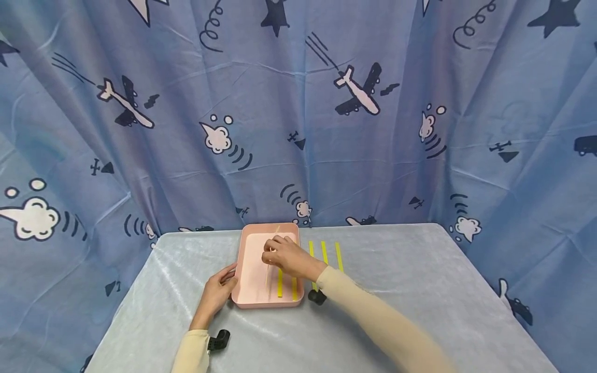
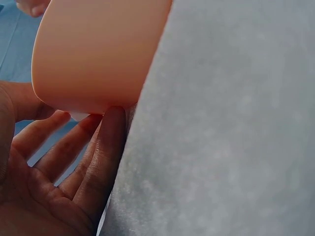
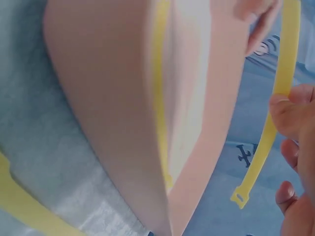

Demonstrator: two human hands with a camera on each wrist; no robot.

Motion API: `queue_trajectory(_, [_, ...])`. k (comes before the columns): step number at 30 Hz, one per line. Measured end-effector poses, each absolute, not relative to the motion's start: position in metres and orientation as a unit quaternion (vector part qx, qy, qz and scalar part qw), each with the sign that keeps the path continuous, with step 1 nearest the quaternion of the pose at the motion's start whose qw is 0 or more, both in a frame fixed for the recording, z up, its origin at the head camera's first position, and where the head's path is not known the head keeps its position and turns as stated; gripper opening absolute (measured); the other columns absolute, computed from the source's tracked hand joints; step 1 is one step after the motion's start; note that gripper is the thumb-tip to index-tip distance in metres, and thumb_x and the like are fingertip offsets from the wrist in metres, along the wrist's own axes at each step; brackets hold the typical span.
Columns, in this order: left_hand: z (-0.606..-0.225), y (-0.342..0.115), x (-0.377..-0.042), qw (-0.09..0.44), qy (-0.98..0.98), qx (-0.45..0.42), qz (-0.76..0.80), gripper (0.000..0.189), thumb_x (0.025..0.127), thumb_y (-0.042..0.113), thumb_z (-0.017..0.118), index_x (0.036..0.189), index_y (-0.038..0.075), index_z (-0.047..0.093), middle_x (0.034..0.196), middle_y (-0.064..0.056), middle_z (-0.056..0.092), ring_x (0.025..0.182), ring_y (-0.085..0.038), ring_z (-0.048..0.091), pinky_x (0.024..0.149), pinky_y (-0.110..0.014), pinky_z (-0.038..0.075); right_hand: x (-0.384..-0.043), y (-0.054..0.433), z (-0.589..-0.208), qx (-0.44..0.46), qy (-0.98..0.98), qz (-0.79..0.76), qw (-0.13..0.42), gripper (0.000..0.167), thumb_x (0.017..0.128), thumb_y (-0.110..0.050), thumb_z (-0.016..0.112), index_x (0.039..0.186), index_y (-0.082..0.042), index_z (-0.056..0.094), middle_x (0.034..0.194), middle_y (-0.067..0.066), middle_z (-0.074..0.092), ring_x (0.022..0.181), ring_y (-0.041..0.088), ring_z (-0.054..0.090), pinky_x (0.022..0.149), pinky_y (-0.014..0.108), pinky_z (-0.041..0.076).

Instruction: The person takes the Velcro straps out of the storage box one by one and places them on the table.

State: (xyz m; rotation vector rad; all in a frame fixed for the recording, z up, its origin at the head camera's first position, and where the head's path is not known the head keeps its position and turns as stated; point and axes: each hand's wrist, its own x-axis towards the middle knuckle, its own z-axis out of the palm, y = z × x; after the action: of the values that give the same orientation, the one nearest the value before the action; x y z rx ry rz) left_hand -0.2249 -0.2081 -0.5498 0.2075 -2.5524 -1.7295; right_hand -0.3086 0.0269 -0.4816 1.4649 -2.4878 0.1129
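Observation:
My right hand (image 1: 289, 257) is above the pink tray (image 1: 252, 296) and pinches a thin yellow strip (image 3: 261, 157) between thumb and fingers. In the right wrist view, the strip hangs slightly curved, with a slotted tab at its lower end. Two other yellow strips, one nearer the middle (image 1: 280, 285) and one near the right wall (image 1: 294, 292), lie inside the tray, partly covered by the right hand. Along the tray's left side, my left hand (image 1: 216, 294) touches the outer wall with extended fingers (image 2: 110, 142); its thumb is near the rim.
Beside the tray on the right, three yellow strips lie roughly parallel on the pale grey cloth (image 1: 392, 264): a left one (image 1: 311, 248), a middle one (image 1: 324, 251) and a right one (image 1: 339, 256). The right forearm crosses over this side. A blue patterned curtain (image 1: 298, 171) hangs behind the table.

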Motion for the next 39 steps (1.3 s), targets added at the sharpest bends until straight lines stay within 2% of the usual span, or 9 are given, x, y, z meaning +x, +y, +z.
queue_trajectory(4, [-0.55,-0.208,-0.225,0.027,-0.828,0.066,-0.556,0.046,0.096,0.013,0.059,0.142,0.011,0.054,0.131,-0.022,0.063,0.115,-0.032,0.065,0.078,-0.027,0.056,-0.305,0.032,-0.478,0.494,-0.855,0.062,0.148,0.009,0.094,-0.023,0.065,0.101,-0.026,0.07,0.115,-0.006,0.061,0.11,0.016,0.052,0.091,0.033,0.043])
queue_trajectory(9, [-0.551,-0.208,-0.225,0.027,-0.827,0.065,-0.558,0.045,0.096,0.013,0.06,0.142,0.011,0.054,0.131,-0.022,0.063,0.115,-0.032,0.065,0.077,-0.026,0.055,-0.299,0.039,-0.476,0.499,-0.835,0.118,0.201,0.008,0.091,-0.017,0.069,0.094,-0.023,0.066,0.108,-0.004,0.061,0.105,0.018,0.052,0.091,0.035,0.043])
queue_trajectory(14, [-0.552,-0.208,-0.224,0.028,-0.826,0.069,-0.559,0.045,0.096,0.013,0.06,0.141,0.012,0.055,0.13,-0.021,0.064,0.113,-0.03,0.066,0.074,-0.023,0.054,-0.292,0.044,-0.472,0.483,-0.829,0.174,0.223,0.013,0.089,-0.012,0.071,0.088,-0.023,0.063,0.102,-0.003,0.06,0.101,0.018,0.05,0.089,0.035,0.045])
queue_trajectory(22, [-0.553,-0.208,-0.225,0.027,-0.824,0.064,-0.562,0.045,0.096,0.011,0.059,0.141,0.01,0.054,0.131,-0.023,0.063,0.112,-0.031,0.066,0.07,-0.023,0.054,-0.283,0.053,-0.472,0.447,-0.839,0.215,0.226,0.01,0.089,-0.012,0.072,0.09,-0.021,0.067,0.099,-0.004,0.057,0.099,0.015,0.05,0.088,0.035,0.042])
queue_trajectory(28, [-0.553,-0.209,-0.225,0.024,-0.825,0.067,-0.561,0.046,0.096,0.012,0.059,0.142,0.011,0.054,0.131,-0.022,0.063,0.113,-0.03,0.066,0.073,-0.025,0.056,-0.276,0.057,-0.473,0.428,-0.84,0.241,0.231,0.015,0.086,-0.009,0.074,0.088,-0.021,0.065,0.098,-0.004,0.059,0.1,0.015,0.052,0.093,0.038,0.044])
queue_trajectory(35, [-0.552,-0.208,-0.224,0.028,-0.831,0.064,-0.552,0.045,0.097,0.013,0.059,0.142,0.011,0.054,0.131,-0.021,0.063,0.114,-0.031,0.065,0.075,-0.022,0.054,-0.269,0.064,-0.471,0.414,-0.833,0.29,0.224,0.004,0.093,-0.015,0.066,0.089,-0.017,0.065,0.099,-0.004,0.061,0.102,0.016,0.054,0.083,0.035,0.042])
queue_trajectory(39, [-0.551,-0.208,-0.225,0.029,-0.833,0.065,-0.548,0.045,0.097,0.013,0.059,0.142,0.011,0.054,0.131,-0.022,0.063,0.114,-0.032,0.065,0.074,-0.022,0.053,-0.268,0.069,-0.469,0.412,-0.823,0.315,0.233,0.007,0.095,-0.019,0.063,0.09,-0.014,0.065,0.098,-0.004,0.062,0.099,0.016,0.055,0.083,0.035,0.043])
